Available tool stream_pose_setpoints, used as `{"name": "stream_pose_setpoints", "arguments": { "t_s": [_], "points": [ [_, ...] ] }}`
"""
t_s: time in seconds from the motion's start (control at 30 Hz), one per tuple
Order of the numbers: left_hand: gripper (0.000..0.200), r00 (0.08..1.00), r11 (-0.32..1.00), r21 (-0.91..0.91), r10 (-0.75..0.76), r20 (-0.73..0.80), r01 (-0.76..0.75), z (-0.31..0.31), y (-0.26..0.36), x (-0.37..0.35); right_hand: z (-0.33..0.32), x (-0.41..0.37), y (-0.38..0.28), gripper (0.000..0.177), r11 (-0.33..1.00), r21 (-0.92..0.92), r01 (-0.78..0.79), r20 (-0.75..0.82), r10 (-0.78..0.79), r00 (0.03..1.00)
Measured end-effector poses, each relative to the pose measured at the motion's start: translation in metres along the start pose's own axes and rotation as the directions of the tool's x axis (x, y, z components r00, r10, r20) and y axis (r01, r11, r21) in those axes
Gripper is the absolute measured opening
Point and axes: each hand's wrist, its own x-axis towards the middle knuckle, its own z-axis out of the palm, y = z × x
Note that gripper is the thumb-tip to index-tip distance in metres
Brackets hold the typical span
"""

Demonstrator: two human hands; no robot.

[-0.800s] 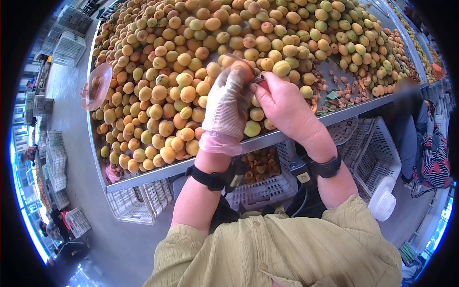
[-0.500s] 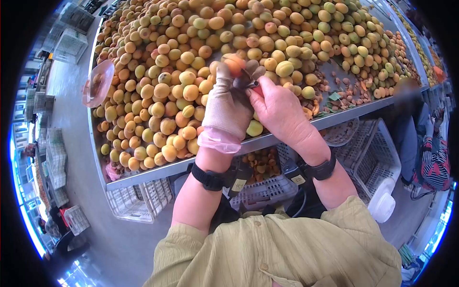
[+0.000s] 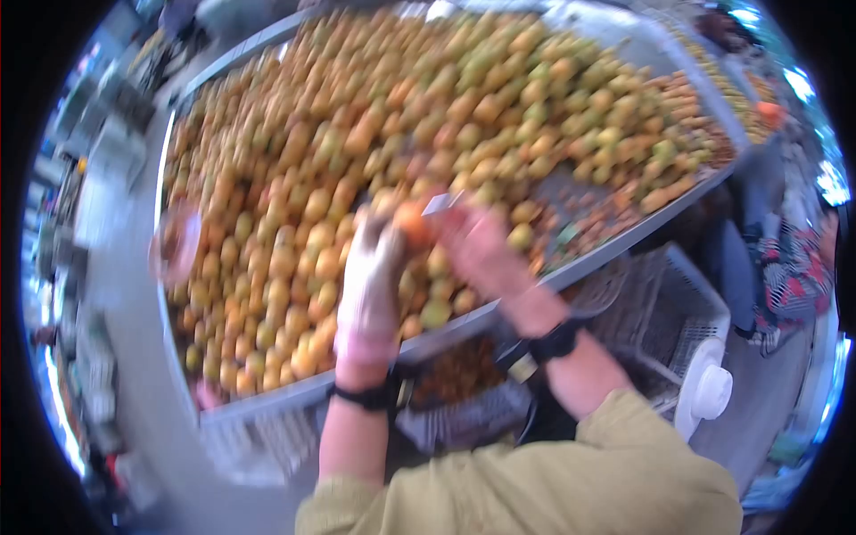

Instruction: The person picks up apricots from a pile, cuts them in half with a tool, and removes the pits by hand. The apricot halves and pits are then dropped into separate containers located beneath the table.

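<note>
An orange apricot (image 3: 412, 223) sits in the fingers of my left hand (image 3: 370, 272), which wears a pale glove with a pink cuff. My right hand (image 3: 481, 250) is bare and closed on a small knife (image 3: 439, 205), its light flat blade pointing left, beside the apricot. Motion blur hides the exact finger contact and whether the blade touches the fruit. Both hands are over the front part of a large heap of apricots (image 3: 299, 259) on a metal-edged table (image 3: 267, 406).
A pink transparent scoop-like container (image 3: 181, 241) lies at the table's left edge. Pits and scraps (image 3: 593, 223) lie to the right. Below the front edge are a crate of apricot pieces (image 3: 464, 423), another crate (image 3: 687, 303) and a white stool-like object (image 3: 711, 392). A person in patterned clothing (image 3: 794, 276) is at right.
The view has shifted, so the table sits lower in it. My hands have moved apart a little, and the knife blade now shows to the apricot's right.
</note>
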Motion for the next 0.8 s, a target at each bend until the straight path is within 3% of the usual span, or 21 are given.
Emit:
{"name": "stream_pose_setpoints", "arguments": {
  "t_s": [0.03, 0.07, 0.1, 0.17, 0.23, 0.27, 0.33, 0.4, 0.53, 0.63, 0.7, 0.8],
  "points": [
    [0.034, 0.999, 0.999, 0.031, -0.037, 0.024, 0.036, 0.007, 0.001, -0.004, 0.005, -0.004, -0.009, 0.031, 0.991, -0.117, 0.069, 0.062, -0.062, 0.996],
    [0.04, 0.999, 0.994, -0.105, -0.032, 0.037, 0.036, 0.012, -0.003, -0.007, 0.006, -0.007, -0.013, 0.03, 0.994, -0.111, -0.024, 0.048, 0.03, 0.998],
    [0.04, 0.999, 0.996, -0.081, -0.039, 0.032, 0.041, 0.017, 0.002, -0.009, 0.003, -0.007, -0.023, 0.037, 0.987, -0.121, -0.11, 0.083, 0.121, 0.989],
    [0.046, 0.987, 0.988, -0.013, -0.156, -0.023, 0.156, 0.005, -0.005, -0.006, 0.005, -0.014, -0.036, 0.044, 0.868, -0.49, 0.078, 0.055, -0.058, 0.997],
    [0.04, 0.98, 0.98, 0.018, -0.197, 0.013, 0.197, 0.001, -0.002, -0.007, 0.003, -0.015, -0.036, 0.048, 0.787, -0.594, 0.17, 0.122, -0.121, 0.985],
    [0.038, 0.992, 0.992, 0.044, -0.123, 0.011, 0.123, 0.002, -0.005, -0.005, 0.003, -0.017, -0.035, 0.051, 0.766, -0.623, 0.156, 0.123, -0.101, 0.987],
    [0.036, 0.999, 0.997, 0.065, -0.049, 0.005, 0.048, 0.004, -0.007, -0.004, 0.004, -0.018, -0.047, 0.052, 0.756, -0.637, 0.15, 0.142, -0.076, 0.987],
    [0.036, 0.992, 0.991, -0.041, -0.126, 0.002, 0.125, 0.004, -0.004, -0.003, 0.003, -0.017, -0.048, 0.049, 0.771, -0.617, 0.158, 0.187, -0.052, 0.981],
    [0.033, 0.975, 0.977, -0.041, -0.207, 0.082, 0.211, -0.003, -0.001, -0.004, -0.007, -0.012, -0.048, 0.042, 0.744, -0.654, 0.133, 0.207, 0.007, 0.978],
    [0.031, 0.969, 0.968, -0.03, -0.247, 0.027, 0.248, 0.003, -0.001, -0.005, -0.008, -0.011, -0.046, 0.039, 0.74, -0.671, 0.058, 0.204, 0.108, 0.973],
    [0.03, 0.983, 0.985, 0.039, -0.168, 0.078, 0.166, 0.0, -0.002, -0.003, -0.009, -0.011, -0.046, 0.034, 0.766, -0.639, 0.062, 0.249, 0.13, 0.96],
    [0.027, 0.987, 0.987, -0.045, -0.15, 0.051, 0.152, 0.003, 0.001, -0.008, -0.006, -0.011, -0.05, 0.033, 0.828, -0.557, 0.065, 0.258, 0.098, 0.961]
  ]
}}
